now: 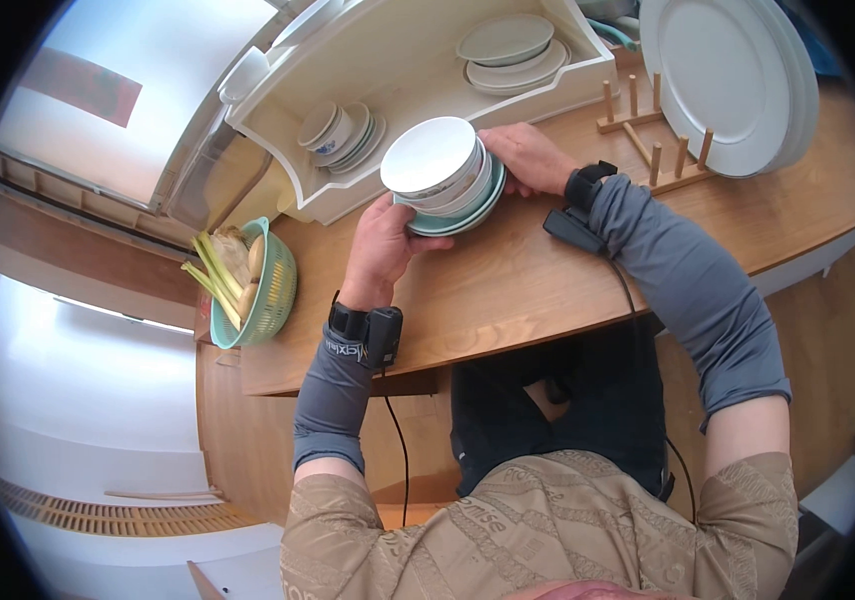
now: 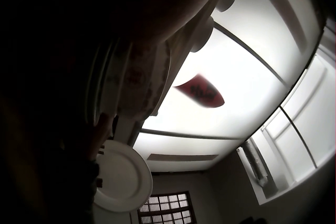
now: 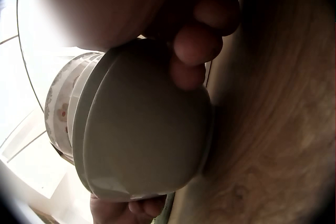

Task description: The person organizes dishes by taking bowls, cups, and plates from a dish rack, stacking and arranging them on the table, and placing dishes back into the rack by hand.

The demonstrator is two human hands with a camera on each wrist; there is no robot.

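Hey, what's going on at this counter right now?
A person is holding a stack of bowls between both hands: the left hand cups its near side and the right hand its far side. The stack is tilted, over the wooden counter in front of a white shelf unit with more dishes. A green basket of vegetables sits to the left.

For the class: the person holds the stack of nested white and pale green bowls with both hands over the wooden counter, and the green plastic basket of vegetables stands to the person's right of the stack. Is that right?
Not quite. The green plastic basket of vegetables stands to the person's left of the stack of nested white and pale green bowls, at the end of the wooden counter. The head view shows it. The left hand and right hand do hold the stack.
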